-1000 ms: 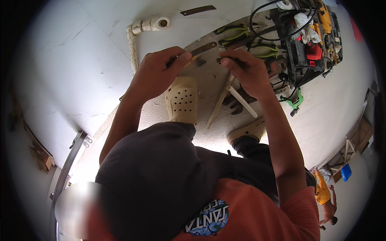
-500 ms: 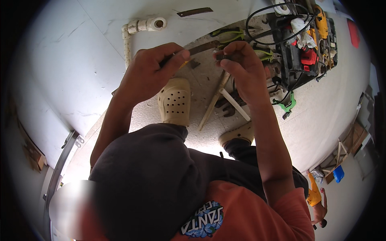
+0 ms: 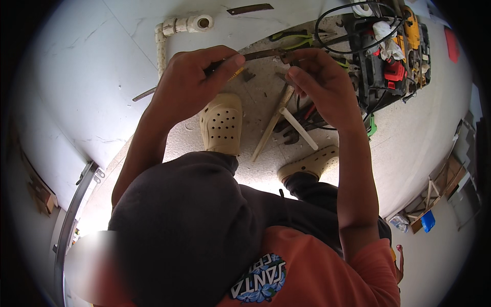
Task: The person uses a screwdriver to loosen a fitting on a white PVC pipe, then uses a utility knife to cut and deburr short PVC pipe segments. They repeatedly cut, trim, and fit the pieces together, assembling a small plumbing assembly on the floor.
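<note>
My left hand (image 3: 197, 82) is closed around a long, narrow, rusty metal bar (image 3: 262, 54). Its thin tail pokes out past the wrist on the left, and a bit of yellow shows under the fingers. At the bar's right end sits a small brownish metal piece (image 3: 288, 58). My right hand (image 3: 322, 77) has its fingers curled at that end, the thumb bent beneath; part of the grip is hidden. The bar is held above the floor, over my left clog (image 3: 221, 123).
A white pipe (image 3: 176, 25) with elbow and tee fittings and a dark flat blade (image 3: 250, 9) lie at the far side. An open black toolbox (image 3: 364, 84) stands to the right beside a looped black cable (image 3: 318, 36). Sticks (image 3: 299, 129) and green-handled pliers (image 3: 291, 37) lie on the floor.
My right hand has shifted a little right, uncovering the bar's end piece. The bar's left tail now shows more. At the lower right, another person has mostly slipped out of view.
</note>
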